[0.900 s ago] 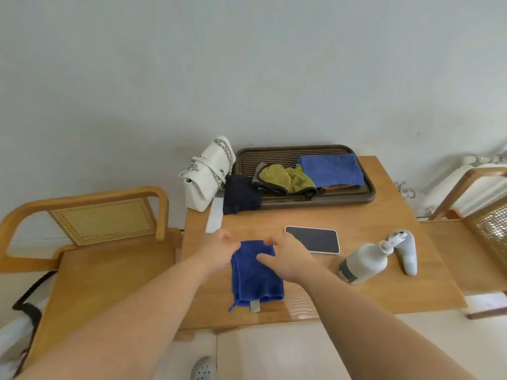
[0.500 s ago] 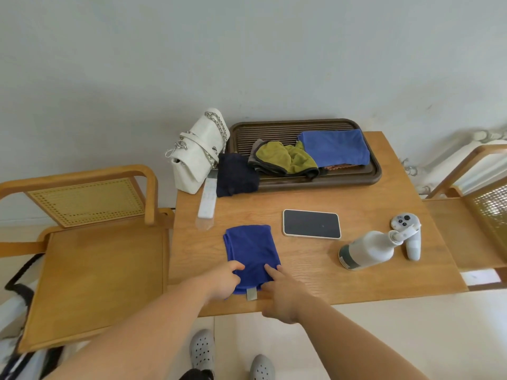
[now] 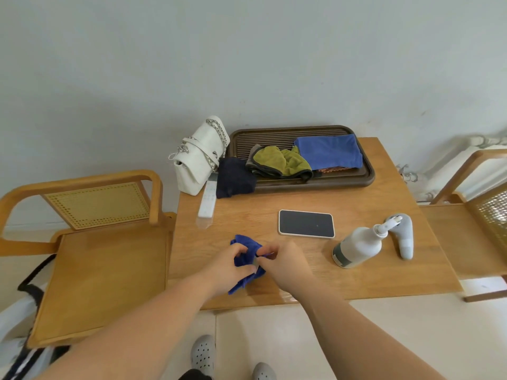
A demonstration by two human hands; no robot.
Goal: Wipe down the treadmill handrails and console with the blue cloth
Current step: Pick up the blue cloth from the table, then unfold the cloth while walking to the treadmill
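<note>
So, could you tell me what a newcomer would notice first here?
The dark blue cloth, bunched between the left hand and right hand at the near edge of the table. Behind, a brown tray holds an olive cloth and a lighter blue cloth, with a white handbag beside it.

One worktop (image 3: 343,281) carries one tray (image 3: 367,177), one handbag (image 3: 200,160), one remote (image 3: 207,200), one phone (image 3: 306,224), one spray bottle (image 3: 356,246) and one controller (image 3: 404,237). Four cloths show plainly: royal-blue cloth (image 3: 245,242), navy cloth (image 3: 234,178), green cloth (image 3: 279,161), lighter blue cloth (image 3: 329,152). Two chairs: left chair (image 3: 104,259), right chair (image 3: 466,229). Two hands: left hand (image 3: 229,267), right hand (image 3: 286,266). Two shoes: left shoe (image 3: 203,355), right shoe (image 3: 263,373).
</note>
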